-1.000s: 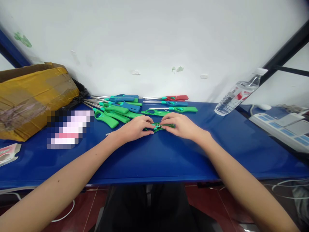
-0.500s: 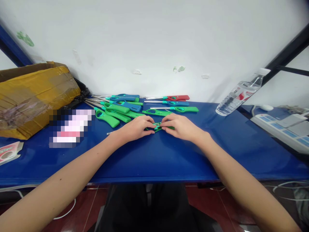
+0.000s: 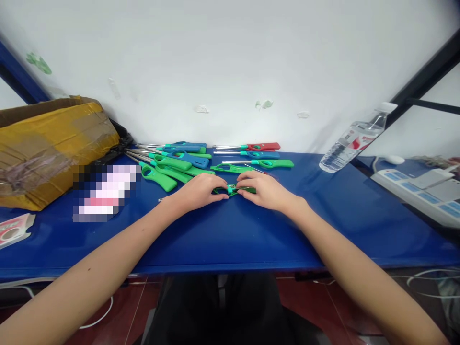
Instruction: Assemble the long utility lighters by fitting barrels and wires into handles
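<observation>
Between my hands lies an opened green lighter handle, with teal and small metal parts showing inside it. My left hand grips its left end between thumb and fingers. At the other end, the fingertips of my right hand are closed on the handle and its inner parts; what exactly they pinch is too small to make out. Just behind my hands rests a separate green handle shell. Beyond it lie a red lighter, a blue lighter and a green lighter, long metal tubes pointing left.
Several green and blue long-necked lighters are piled left of my hands. A taped cardboard box, a pixelated object and a torn card are farther left. At right, a tilted water bottle leans near a power strip.
The view has shifted slightly. My right hand's fingers have shifted a little on the handle's inner parts. Both hands stay at the handle, and the other lighters have not moved.
</observation>
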Tool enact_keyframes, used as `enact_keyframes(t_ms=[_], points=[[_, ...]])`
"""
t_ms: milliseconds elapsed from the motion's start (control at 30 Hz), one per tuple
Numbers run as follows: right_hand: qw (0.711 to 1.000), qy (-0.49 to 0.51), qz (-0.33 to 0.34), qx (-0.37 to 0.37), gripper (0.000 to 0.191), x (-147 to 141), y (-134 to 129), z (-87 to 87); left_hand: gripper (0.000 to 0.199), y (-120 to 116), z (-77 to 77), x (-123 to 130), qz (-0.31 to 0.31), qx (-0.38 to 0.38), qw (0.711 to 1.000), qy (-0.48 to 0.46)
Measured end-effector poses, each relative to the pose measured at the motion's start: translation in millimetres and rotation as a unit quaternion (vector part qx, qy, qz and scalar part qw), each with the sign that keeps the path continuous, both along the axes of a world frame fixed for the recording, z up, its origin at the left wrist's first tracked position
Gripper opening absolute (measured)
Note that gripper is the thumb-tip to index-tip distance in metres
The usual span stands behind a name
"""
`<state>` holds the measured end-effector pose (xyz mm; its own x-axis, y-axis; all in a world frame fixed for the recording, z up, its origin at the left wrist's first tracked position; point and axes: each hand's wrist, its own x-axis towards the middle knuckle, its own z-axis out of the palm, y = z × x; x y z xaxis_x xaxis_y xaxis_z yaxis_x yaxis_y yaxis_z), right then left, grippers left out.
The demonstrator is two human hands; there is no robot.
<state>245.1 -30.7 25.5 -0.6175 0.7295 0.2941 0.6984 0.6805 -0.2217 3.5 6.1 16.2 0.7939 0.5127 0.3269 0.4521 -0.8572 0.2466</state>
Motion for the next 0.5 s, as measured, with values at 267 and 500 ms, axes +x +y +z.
enact_keyframes(t_ms=[267,500], points=[[1.0,0.01,-0.021,-0.014,0.021,-5,-1,-2.8,0.024,1,5.1,-4,0.023,-0.011,1.0,-0.011],[0.999,0.024,-0.025,-0.012,0.02,-5,-3,-0.7,0.03,7,16.6,-15,0.033,0.001,0.999,0.008]])
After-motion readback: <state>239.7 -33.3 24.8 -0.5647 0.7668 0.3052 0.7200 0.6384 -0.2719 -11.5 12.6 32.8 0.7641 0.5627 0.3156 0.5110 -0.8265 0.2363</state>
